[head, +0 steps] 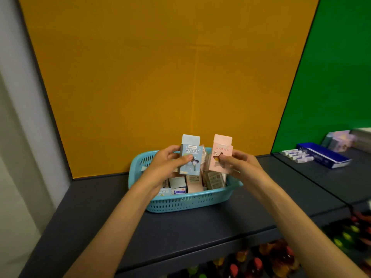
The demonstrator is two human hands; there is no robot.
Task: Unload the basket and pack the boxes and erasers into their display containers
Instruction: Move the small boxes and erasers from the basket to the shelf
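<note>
A light blue plastic basket (186, 203) stands on the dark shelf, filled with several small boxes and erasers (193, 184). Above it, my left hand (166, 167) grips an upright pale blue box (190, 157) with its top flap open. My right hand (241, 167) pinches an upright pink box (220, 155), flap also raised. The two boxes are held side by side, a small gap between them, their printed fronts facing me.
The dark grey shelf (200, 227) backs onto an orange panel (160, 77). Past a divider on the right, before a green panel, lie a blue display box (323, 155) with white tubes (297, 155) and more packages. Colourful items fill the shelf below.
</note>
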